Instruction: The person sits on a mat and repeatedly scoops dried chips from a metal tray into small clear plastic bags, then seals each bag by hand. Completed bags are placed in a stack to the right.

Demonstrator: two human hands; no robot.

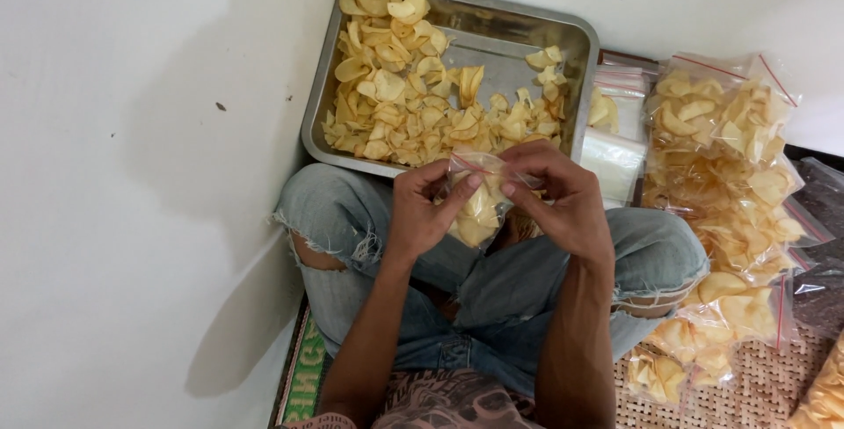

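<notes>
A small clear plastic bag (477,209) with a red zip strip, partly filled with pale yellow chips, hangs above my lap. My left hand (424,209) pinches the bag's top left edge. Fingers of my right hand (557,196) grip the top right edge of the same bag, pressing along the strip. Just beyond my hands stands a metal tray (519,29) holding a loose heap of chips (396,86), mostly on its left side.
Several filled chip bags (725,165) are piled on the woven mat at the right. A stack of empty clear bags (615,152) lies between tray and pile. White walls close in at left and back. My crossed legs in torn jeans (352,218) fill the foreground.
</notes>
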